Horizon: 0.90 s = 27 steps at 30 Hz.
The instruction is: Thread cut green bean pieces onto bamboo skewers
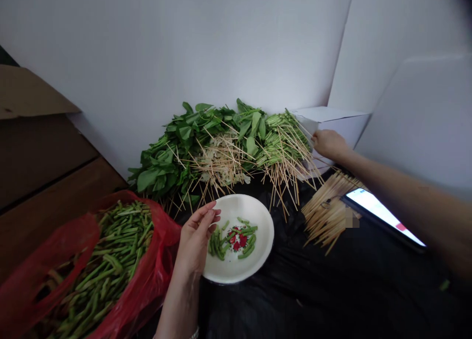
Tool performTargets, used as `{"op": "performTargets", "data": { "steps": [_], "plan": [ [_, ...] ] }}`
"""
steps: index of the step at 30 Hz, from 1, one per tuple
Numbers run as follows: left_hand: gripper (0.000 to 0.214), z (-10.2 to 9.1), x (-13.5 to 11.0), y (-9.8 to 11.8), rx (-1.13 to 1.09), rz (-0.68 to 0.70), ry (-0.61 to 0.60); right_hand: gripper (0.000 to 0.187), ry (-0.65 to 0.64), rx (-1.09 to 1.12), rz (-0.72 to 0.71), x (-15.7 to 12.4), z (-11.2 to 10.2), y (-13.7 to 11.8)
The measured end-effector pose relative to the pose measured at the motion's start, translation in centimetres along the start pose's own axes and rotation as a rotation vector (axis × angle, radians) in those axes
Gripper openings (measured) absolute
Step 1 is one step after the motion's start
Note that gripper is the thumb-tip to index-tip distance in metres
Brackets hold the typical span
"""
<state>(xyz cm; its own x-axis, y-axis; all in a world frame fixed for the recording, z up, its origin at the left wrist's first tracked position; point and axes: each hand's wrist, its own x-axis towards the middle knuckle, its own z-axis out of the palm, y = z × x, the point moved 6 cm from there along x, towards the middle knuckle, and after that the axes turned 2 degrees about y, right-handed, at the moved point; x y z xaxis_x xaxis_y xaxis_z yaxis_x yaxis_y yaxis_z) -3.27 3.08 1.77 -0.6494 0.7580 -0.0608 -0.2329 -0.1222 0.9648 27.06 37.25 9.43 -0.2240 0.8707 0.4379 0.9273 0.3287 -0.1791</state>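
My left hand (197,233) hovers over the left rim of a white bowl (263,250), thumb and fingers drawn together with nothing visible between them. Cut green bean pieces (249,245) lie inside the bowl over a red printed pattern. Stretched out to the far right, my right hand (328,142) is closed on what looks like a thin bamboo skewer at the edge of a pile of skewered green beans (275,137). The bean end of that skewer cannot be told from the pile. Loose bamboo skewers (324,211) lie below my right forearm.
A red plastic bag (162,245) full of long green beans (110,250) stands at left. Skewered leafy greens (158,167) and pale skewered pieces (221,154) line the back. A lit phone (383,216) lies at right, near a white box (332,113). Brown cardboard (33,93) stands far left.
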Motion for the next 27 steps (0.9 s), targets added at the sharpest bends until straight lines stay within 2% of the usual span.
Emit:
{"op": "performTargets", "data": {
  "steps": [3,4,7,9,12,14,19,27],
  "plan": [
    [0.040,0.0,0.0,0.0,0.012,0.010,-0.016,0.036,0.168,-0.057,-0.131,-2.9,-2.3,-0.7],
    [0.041,0.0,0.0,0.0,0.017,0.013,-0.019,0.035,0.186,-0.057,-0.196,-4.2,-2.9,-1.0],
    [0.041,0.1,0.0,-0.1,0.024,0.022,-0.026,0.030,0.126,0.004,-0.425,-8.9,-3.4,-1.9],
    [0.040,0.2,0.0,-0.1,0.022,0.025,-0.034,0.028,0.064,0.024,-0.533,-12.2,-2.8,-2.2],
    [0.038,0.3,0.0,-0.1,0.027,0.019,-0.035,0.025,-0.112,0.041,-0.746,-16.6,-0.5,-3.3],
    [0.038,0.3,0.0,-0.1,0.030,0.016,-0.031,0.023,-0.168,0.062,-0.819,-18.5,0.9,-4.0],
    [0.039,0.2,0.1,-0.2,0.040,0.010,-0.021,0.019,-0.176,-0.038,-0.894,-20.0,3.3,-5.2],
    [0.040,0.2,0.1,-0.2,0.041,0.014,-0.023,0.012,-0.067,-0.181,-1.071,-20.9,3.7,-5.2]
  ]
}}
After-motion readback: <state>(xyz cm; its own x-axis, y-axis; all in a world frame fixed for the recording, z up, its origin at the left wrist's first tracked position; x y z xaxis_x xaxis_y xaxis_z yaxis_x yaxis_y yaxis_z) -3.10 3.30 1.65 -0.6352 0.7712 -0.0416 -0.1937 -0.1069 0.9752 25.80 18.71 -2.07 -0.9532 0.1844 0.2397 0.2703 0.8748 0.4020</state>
